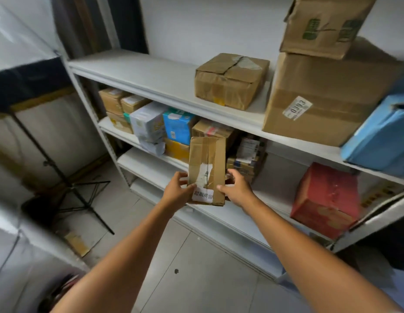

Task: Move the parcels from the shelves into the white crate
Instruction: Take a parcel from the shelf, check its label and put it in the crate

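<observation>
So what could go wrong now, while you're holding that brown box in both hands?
1. The left hand and right hand grip the brown parcel only near its lower end, so it might tip and slip.
2. The black tripod spreads its legs low on the left; turning that way could mean a trip.
3. The tilted box sits askew on the big box on the top shelf; a bump might bring it down.

Cardboard parcel (206, 170), glossy tape; matt shelves (165, 80).
</observation>
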`<state>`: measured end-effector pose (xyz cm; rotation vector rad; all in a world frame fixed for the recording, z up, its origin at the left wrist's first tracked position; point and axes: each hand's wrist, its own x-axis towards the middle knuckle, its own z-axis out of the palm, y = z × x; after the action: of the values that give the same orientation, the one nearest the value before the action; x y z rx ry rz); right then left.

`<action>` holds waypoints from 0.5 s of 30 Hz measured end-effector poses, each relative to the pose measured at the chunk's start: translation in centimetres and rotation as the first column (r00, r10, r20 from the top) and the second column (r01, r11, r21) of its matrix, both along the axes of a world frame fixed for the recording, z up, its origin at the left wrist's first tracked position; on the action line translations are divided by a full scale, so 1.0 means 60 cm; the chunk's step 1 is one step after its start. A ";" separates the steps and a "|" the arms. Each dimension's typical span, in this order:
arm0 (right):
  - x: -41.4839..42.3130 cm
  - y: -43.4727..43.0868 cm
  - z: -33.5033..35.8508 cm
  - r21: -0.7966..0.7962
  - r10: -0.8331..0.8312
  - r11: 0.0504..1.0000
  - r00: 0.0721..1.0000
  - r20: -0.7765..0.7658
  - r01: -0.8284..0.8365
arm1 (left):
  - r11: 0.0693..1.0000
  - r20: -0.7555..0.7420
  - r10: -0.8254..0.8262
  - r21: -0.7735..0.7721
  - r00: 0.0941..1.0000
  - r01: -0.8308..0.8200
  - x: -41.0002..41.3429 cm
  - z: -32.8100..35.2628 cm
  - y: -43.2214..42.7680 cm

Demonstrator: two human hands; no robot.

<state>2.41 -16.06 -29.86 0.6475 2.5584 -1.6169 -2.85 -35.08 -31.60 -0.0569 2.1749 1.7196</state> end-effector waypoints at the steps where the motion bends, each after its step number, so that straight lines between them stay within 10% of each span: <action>1: -0.011 -0.017 0.003 0.005 0.041 0.999 0.999 -0.010 -0.041 | 1.000 -0.005 0.027 -0.012 1.000 -0.027 -0.005 0.001 -0.020; 15: -0.188 -0.335 0.069 0.050 0.437 0.899 0.893 -0.108 -0.434 | 0.934 -0.137 0.323 -0.114 0.936 -0.339 -0.060 0.074 -0.335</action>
<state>-8.86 -36.14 -25.71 -0.0349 2.5543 -1.5018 -6.48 -55.20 -27.19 -0.3910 2.4819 1.7814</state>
